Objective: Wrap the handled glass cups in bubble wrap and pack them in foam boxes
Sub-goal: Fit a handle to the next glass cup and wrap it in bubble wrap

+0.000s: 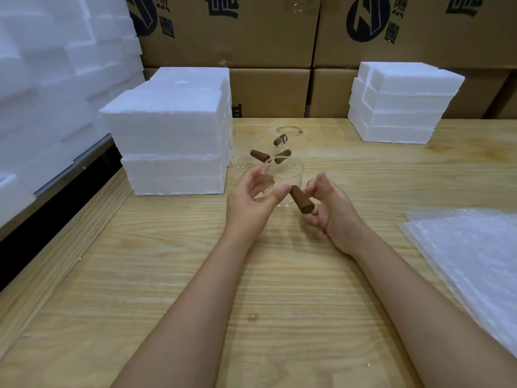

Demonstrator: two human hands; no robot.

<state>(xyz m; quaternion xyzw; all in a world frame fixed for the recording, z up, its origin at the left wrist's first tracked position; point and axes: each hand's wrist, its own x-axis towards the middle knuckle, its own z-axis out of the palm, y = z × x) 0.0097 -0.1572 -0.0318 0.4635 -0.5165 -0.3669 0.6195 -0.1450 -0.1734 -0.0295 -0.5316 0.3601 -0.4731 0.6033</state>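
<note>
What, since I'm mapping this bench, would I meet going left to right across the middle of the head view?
foam boxes → left hand → held cup → right hand → bubble wrap

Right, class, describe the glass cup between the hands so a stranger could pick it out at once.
On the wooden table, find the tall stack of foam boxes on the left; clear cups with brown handles cluster just right of it. The glass cup wanted is the nearest one, between the left hand and right hand, its handle pointing towards the viewer.
</note>
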